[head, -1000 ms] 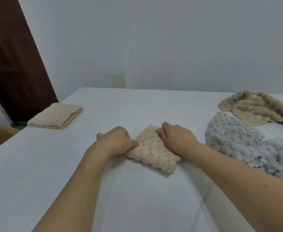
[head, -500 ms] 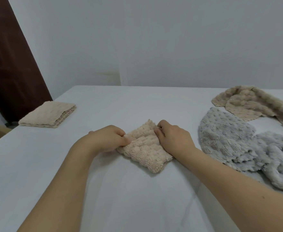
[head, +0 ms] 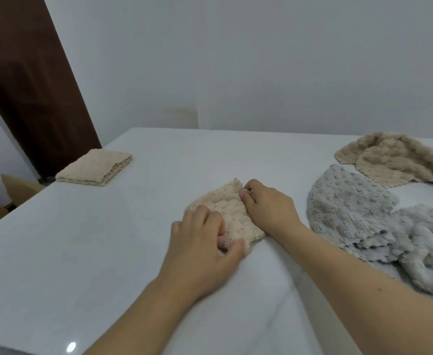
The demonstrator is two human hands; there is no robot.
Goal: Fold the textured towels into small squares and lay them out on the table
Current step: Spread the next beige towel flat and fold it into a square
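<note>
A white table [head: 108, 252] stood against a pale wall. At frame centre lay a folded beige towel [head: 225, 208]; the left hand [head: 205, 247] pinched its near corner, and the right hand [head: 269, 206] curled over its right edge. A finished square [head: 95, 167] sat upper left (grey towel [head: 364, 221] and tan towel [head: 394, 160] right).

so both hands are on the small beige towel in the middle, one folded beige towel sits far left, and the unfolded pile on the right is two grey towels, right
Not quite. The head view shows the pile on the right is one grey towel and one beige unfolded towel behind it, not two grey ones. The rest holds: the left hand and right hand are both on the small beige towel, and a folded beige towel sits far left.
</note>
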